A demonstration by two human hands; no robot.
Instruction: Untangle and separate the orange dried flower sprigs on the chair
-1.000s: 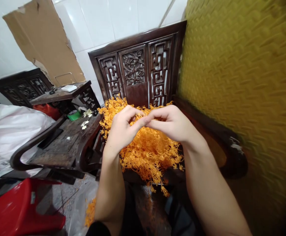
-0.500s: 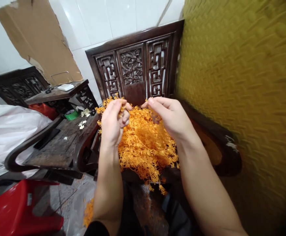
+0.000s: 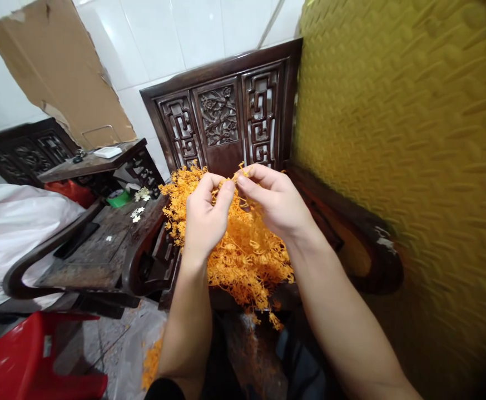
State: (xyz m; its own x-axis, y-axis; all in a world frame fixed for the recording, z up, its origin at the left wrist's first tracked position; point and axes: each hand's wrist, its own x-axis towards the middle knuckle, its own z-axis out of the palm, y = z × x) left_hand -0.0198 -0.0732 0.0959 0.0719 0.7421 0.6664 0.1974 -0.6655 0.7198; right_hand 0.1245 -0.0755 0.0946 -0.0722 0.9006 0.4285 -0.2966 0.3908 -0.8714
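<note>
the left hand (image 3: 205,219) and right hand (image 3: 282,205), apart a moment ago, have come together, both pinching what looks like one orange sprig (image 3: 233,179); they now seem to be working the same piece. beneath lies one orange heap (image 3: 243,258), its sprigs too many to count, on one carved chair (image 3: 225,158). farther left: one green tape roll (image 3: 118,199), one red stool (image 3: 11,358).

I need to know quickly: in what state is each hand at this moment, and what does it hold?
Left hand: closed, pinching small orange pieces.
Right hand: closed, also pinching small orange pieces, close to the left hand.
</note>
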